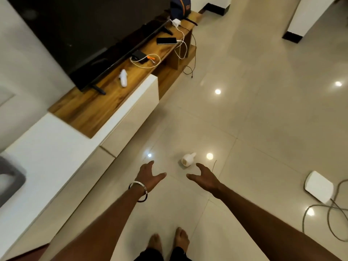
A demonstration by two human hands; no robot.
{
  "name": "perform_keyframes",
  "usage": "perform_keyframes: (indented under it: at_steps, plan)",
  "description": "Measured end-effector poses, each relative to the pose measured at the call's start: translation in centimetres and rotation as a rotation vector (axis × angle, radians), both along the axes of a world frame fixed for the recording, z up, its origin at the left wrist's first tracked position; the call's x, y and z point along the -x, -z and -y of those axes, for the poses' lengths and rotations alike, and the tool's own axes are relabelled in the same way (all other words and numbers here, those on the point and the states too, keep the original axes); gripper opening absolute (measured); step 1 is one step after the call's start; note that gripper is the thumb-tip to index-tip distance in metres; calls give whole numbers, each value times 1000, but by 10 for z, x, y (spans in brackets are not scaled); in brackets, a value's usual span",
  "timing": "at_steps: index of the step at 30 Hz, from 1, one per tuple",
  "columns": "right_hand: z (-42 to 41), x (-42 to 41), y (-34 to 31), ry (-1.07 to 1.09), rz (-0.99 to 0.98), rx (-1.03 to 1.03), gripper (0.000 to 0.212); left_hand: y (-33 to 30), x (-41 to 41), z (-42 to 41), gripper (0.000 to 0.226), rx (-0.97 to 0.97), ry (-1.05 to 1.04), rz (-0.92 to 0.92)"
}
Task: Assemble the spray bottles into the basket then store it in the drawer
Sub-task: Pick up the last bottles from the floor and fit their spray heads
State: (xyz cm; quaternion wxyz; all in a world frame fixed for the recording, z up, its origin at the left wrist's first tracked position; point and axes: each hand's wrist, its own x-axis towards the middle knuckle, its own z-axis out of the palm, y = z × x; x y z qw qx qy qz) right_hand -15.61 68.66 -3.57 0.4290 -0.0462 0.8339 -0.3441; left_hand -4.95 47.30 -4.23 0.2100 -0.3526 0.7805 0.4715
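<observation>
A small white spray bottle lies on its side on the tiled floor, just beyond my hands. A second white spray bottle lies on the wooden top of the TV cabinet, in front of the television. My left hand, with a bangle on the wrist, is open and empty, left of the floor bottle. My right hand is open too, its fingertips close to the floor bottle without touching it. The cabinet's white drawer fronts are closed. A grey basket-like edge shows at the far left.
The television stands on the cabinet with a phone, a black box and white cables. A dark bag sits at the cabinet's far end. A white device with cables lies on the floor at right. My bare feet are below.
</observation>
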Motion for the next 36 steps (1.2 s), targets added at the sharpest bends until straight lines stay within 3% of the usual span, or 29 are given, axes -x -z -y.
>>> perform_keyframes:
  at_steps: [10, 18, 22, 29, 36]
  plan:
    - [-41, 116, 76, 158, 72, -110, 85, 85, 170, -16, 89, -19, 205, 69]
    - [-80, 175, 222, 204, 52, -234, 80, 235, 280, -55, 90, -40, 243, 125]
    - [-106, 182, 314, 156, 40, -299, 80, 320, 304, -84, 103, 36, 285, 146]
    - [-139, 179, 462, 77, 12, -335, 76, 471, 306, -111, 96, 290, 382, 170]
    - [-156, 174, 547, -168, -83, -446, 76, 558, 301, -115, 104, 337, 419, 200]
